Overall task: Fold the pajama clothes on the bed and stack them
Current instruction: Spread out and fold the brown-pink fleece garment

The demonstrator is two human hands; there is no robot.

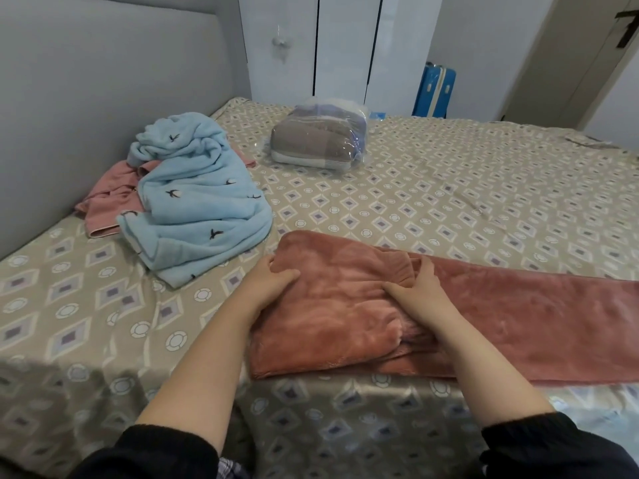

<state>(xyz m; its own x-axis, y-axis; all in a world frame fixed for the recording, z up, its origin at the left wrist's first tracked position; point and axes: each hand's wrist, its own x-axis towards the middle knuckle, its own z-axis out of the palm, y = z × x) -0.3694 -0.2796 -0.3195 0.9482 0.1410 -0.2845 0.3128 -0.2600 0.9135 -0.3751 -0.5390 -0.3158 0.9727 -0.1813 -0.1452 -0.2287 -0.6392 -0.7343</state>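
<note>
Landmark = blue pajama pile, crumpled on the bed.

- Pink fleece pajama piece: flat on the bed, just right of the blue pile and nearer the camera, almost touching its lower corner. Left part is doubled over into a thick fold. The rest runs as a long strip away from the pile and past the right frame edge.
- Left hand: on the fleece corner closest to the blue pile. Fingers curled over the folded edge, thumb lying on top, fabric clamped between them.
- Right hand: further from the pile, at the mid-fold. Fingers curled together into a raised bunch of fleece, thumb spread flat on the cloth toward the left hand.
- Second pink garment: partly under the blue pile, sticking out on its far-left side.
- Clear plastic bag of bedding: behind the pile to the right, apart from it.
- Blue suitcase: well beyond that, off the bed.
</note>
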